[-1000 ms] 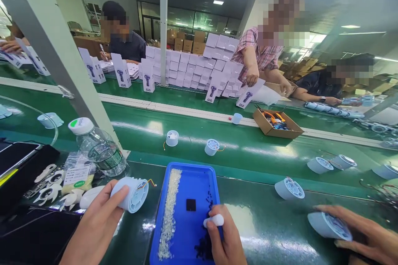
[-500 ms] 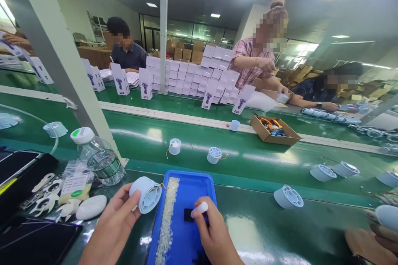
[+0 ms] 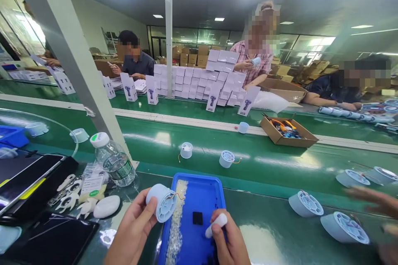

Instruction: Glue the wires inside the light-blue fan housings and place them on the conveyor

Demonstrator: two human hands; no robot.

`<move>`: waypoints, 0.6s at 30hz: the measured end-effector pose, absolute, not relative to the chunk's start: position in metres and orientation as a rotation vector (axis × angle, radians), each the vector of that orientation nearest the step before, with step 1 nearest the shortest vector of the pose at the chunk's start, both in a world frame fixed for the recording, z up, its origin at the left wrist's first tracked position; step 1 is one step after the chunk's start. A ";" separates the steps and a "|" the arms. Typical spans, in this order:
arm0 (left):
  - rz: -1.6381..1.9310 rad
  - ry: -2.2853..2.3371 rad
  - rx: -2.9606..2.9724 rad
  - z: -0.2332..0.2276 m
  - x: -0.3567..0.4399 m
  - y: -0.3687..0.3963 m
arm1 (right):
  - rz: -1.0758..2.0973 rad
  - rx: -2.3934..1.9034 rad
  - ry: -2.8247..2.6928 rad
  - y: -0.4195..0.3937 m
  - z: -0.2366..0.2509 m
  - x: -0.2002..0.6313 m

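Left hand (image 3: 132, 232) grips fan housing (image 3: 161, 202); right hand (image 3: 228, 242) pinches white capsule (image 3: 216, 224), not yet fitted; blue tray (image 3: 202, 192) between hands.

My left hand (image 3: 132, 232) grips a pale blue round housing (image 3: 161, 203); my right hand (image 3: 230, 242) pinches a white cap (image 3: 216, 224) over the bright blue tray (image 3: 203, 198) at the green table's (image 3: 273, 240) near edge.

A water bottle (image 3: 114, 161) is sitting by the post. White boxes (image 3: 199, 80) are piling up behind, cardboard box (image 3: 287, 132) sitting right of them.
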State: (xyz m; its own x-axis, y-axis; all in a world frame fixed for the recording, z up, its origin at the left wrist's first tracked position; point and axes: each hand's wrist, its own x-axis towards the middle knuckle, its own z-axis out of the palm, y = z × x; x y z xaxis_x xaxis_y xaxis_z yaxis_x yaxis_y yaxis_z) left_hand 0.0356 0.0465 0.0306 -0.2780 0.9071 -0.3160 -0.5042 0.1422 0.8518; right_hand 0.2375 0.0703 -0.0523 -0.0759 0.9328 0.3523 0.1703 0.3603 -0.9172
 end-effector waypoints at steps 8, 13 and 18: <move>1.365 1.218 0.463 0.029 0.038 0.047 | 0.800 -1.039 -1.732 0.071 -0.058 0.245; 1.374 1.205 0.457 0.028 0.037 0.047 | 0.818 -1.003 -1.909 0.071 -0.049 0.246; 1.396 1.180 0.460 0.021 0.036 0.048 | 0.831 -0.998 -1.880 0.080 -0.037 0.239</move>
